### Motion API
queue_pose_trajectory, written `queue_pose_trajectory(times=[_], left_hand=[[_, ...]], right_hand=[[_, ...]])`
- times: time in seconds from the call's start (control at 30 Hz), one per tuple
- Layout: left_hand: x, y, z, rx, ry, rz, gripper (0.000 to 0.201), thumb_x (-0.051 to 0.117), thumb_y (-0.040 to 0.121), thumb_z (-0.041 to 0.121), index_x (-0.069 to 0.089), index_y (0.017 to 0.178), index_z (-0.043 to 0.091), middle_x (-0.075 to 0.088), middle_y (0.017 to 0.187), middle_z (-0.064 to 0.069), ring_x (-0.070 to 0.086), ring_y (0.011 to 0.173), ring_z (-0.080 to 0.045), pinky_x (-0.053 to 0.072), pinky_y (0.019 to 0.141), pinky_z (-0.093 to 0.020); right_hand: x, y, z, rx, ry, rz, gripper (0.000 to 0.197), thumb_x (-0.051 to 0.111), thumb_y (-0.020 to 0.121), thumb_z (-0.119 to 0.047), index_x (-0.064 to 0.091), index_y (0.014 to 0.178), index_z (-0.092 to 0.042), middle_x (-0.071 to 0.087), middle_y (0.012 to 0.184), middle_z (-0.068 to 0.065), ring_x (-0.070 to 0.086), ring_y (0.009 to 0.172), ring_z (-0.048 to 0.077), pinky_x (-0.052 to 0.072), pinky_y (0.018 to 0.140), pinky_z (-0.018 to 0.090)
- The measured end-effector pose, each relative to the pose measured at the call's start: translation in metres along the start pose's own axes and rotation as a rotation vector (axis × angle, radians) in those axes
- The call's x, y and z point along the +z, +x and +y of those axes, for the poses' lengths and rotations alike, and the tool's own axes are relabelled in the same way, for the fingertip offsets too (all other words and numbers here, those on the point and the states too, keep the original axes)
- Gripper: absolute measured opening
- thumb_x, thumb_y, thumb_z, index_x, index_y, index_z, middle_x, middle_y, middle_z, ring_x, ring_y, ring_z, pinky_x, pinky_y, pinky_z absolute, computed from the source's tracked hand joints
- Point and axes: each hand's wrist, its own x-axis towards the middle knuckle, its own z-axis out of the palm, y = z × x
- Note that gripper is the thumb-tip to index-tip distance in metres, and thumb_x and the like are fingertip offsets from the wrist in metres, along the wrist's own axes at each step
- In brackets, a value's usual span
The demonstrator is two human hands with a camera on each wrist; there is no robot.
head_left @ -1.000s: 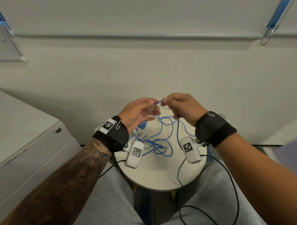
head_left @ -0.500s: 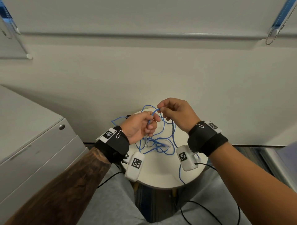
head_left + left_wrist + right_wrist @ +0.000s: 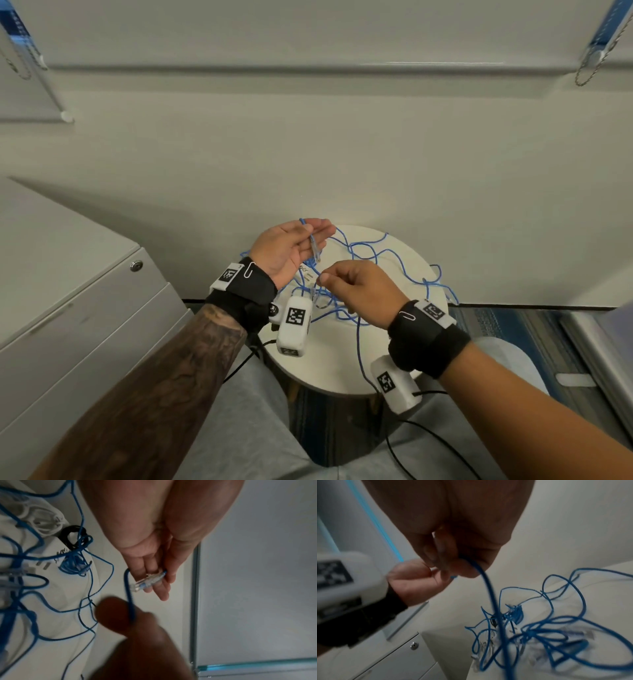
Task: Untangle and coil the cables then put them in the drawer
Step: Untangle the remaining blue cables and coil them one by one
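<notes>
Both forearms are bare, and the left forearm (image 3: 144, 387) carries dark tattoo work along its length. Each wrist wears a wide black fabric strap: the left strap (image 3: 244, 298) and the right strap (image 3: 426, 337) each bear a white tag with a black square marker and a silver paperclip. A white camera housing with a black-and-white marker hangs under each wrist, left (image 3: 294, 325) and right (image 3: 394, 383), trailing thin black wires. Light grey trousers (image 3: 253, 435) cover the legs.

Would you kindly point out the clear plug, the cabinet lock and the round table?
clear plug (image 3: 148, 579): left wrist view, middle of its body.
cabinet lock (image 3: 136, 265): head view, keyhole face.
round table (image 3: 337, 371): head view, bare near top.
</notes>
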Motion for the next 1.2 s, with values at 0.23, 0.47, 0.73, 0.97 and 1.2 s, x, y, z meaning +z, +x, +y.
queue_pose_trajectory(times=[0.23,0.47,0.73,0.97,1.2], left_hand=[[0.015,-0.006,-0.019,0.000,0.407,-0.070,0.022,0.043,0.099,0.003,0.062,0.102,-0.009,0.064,0.085,-0.016,0.061,0.070,-0.018,0.049,0.072,-0.032],[0.029,-0.015,-0.010,-0.103,0.356,-0.172,0.034,0.030,0.095,0.009,0.056,0.110,-0.006,0.050,0.077,-0.011,0.044,0.059,-0.014,0.044,0.066,-0.030],[0.022,-0.016,-0.001,-0.120,0.039,-0.246,0.024,0.036,0.101,0.002,0.060,0.104,0.000,0.064,0.084,-0.008,0.062,0.072,-0.015,0.056,0.077,-0.031],[0.008,-0.004,0.001,-0.014,-0.195,0.009,0.022,0.038,0.101,-0.001,0.060,0.099,0.001,0.072,0.100,-0.014,0.072,0.093,-0.023,0.058,0.084,-0.032],[-0.001,-0.004,-0.015,0.060,0.190,0.022,0.021,0.042,0.100,-0.002,0.063,0.101,-0.001,0.071,0.096,-0.013,0.071,0.089,-0.021,0.057,0.080,-0.030]], right_hand=[[-0.038,0.006,-0.029,-0.048,0.170,0.088,0.018,0.061,0.095,-0.008,0.067,0.083,0.004,0.070,0.066,-0.003,0.053,0.051,0.002,0.045,0.061,0.018],[-0.046,0.024,-0.013,-0.153,-0.079,0.198,0.016,0.065,0.094,-0.024,0.069,0.081,-0.016,0.073,0.070,-0.003,0.067,0.070,0.011,0.052,0.071,0.028],[-0.036,0.032,0.001,-0.031,0.106,0.260,0.016,0.058,0.099,-0.024,0.072,0.094,-0.025,0.063,0.067,-0.003,0.050,0.059,0.013,0.047,0.056,0.030],[0.000,0.004,0.009,0.098,-0.017,-0.063,0.021,0.052,0.103,-0.031,0.071,0.105,-0.023,0.057,0.062,-0.003,0.050,0.053,0.010,0.051,0.055,0.031],[-0.020,0.003,-0.010,-0.020,0.006,0.010,0.017,0.067,0.092,-0.025,0.071,0.082,-0.012,0.062,0.065,0.013,0.055,0.057,0.014,0.057,0.066,0.044]])
